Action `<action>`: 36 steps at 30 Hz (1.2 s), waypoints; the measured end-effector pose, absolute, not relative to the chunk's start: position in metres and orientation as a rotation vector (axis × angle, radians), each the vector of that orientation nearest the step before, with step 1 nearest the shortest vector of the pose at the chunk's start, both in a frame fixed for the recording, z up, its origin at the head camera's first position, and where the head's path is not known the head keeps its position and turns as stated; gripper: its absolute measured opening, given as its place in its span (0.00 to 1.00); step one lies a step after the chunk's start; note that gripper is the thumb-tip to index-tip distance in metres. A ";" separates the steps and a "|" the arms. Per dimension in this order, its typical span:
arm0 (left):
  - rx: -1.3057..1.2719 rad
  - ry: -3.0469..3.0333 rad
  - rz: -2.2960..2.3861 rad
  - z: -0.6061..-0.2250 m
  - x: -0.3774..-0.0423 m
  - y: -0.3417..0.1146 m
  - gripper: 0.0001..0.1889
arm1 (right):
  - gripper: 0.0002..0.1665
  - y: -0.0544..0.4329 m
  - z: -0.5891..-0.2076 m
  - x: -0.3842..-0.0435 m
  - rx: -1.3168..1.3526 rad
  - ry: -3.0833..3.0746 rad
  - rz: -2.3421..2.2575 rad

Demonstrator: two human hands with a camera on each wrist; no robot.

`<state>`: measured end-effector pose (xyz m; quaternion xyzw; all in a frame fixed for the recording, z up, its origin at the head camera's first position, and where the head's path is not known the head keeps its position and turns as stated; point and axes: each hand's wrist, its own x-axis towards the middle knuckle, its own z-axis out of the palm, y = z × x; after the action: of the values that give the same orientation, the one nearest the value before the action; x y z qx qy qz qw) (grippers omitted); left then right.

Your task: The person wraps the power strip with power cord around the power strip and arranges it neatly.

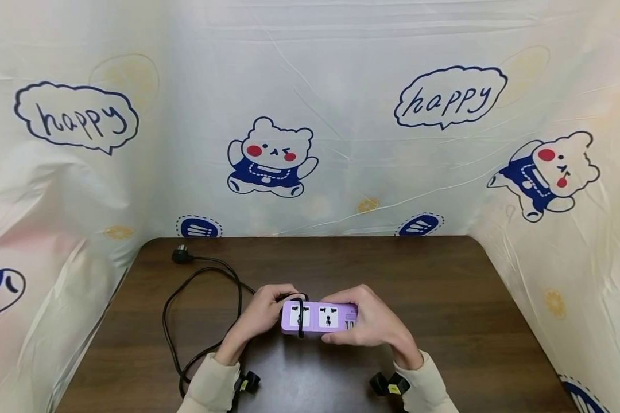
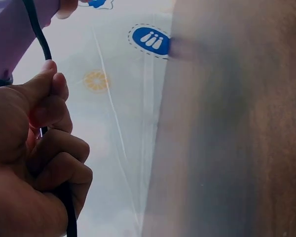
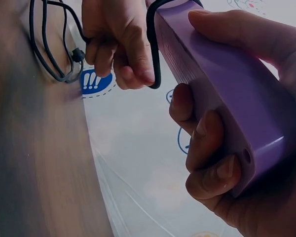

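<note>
A purple power strip (image 1: 315, 324) with white sockets is held up over the table by my right hand (image 1: 370, 319), thumb on one long side and fingers on the other. Its black cord (image 3: 153, 49) passes once across the strip near the left end. My left hand (image 1: 262, 312) pinches that cord between thumb and forefinger beside the strip. In the left wrist view the other fingers curl round the cord (image 2: 69, 207) lower down. The right wrist view shows the purple casing (image 3: 237, 94) from its side and underside, with the right fingers (image 3: 207, 133) bent against it.
The rest of the cord lies in loose loops (image 1: 166, 321) on the left of the brown table (image 1: 444, 287), ending in a black plug (image 1: 182, 254) near the back edge. A printed sheet (image 1: 351, 86) hangs behind the table and along both sides.
</note>
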<state>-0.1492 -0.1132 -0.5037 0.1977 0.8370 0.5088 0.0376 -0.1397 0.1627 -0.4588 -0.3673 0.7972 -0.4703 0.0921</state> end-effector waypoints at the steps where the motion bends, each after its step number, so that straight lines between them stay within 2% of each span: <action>1: 0.597 2.578 1.547 -0.503 -0.148 -0.113 0.09 | 0.23 0.162 -0.459 -0.139 -1.091 2.360 -1.394; 9: 0.559 2.659 1.426 -0.490 -0.146 -0.120 0.08 | 0.24 0.162 -0.458 -0.140 -1.110 2.352 -1.361; 19: 0.644 2.577 1.491 -0.489 -0.147 -0.128 0.09 | 0.25 0.157 -0.457 -0.137 -1.083 2.379 -1.302; 25: 0.550 2.575 1.516 -0.487 -0.145 -0.127 0.12 | 0.26 0.149 -0.460 -0.134 -1.096 2.500 -1.176; 30: 0.386 2.740 1.354 -0.482 -0.139 -0.122 0.15 | 0.26 0.142 -0.462 -0.133 -1.084 2.569 -1.085; 36: 0.374 3.011 1.052 -0.477 -0.133 -0.114 0.17 | 0.27 0.137 -0.464 -0.131 -1.078 2.693 -0.950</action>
<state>-0.1327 -0.1139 -0.4768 0.1164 0.9371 0.3273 -0.0349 -0.1311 0.1367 -0.4643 -0.3529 0.8813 -0.3110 0.0446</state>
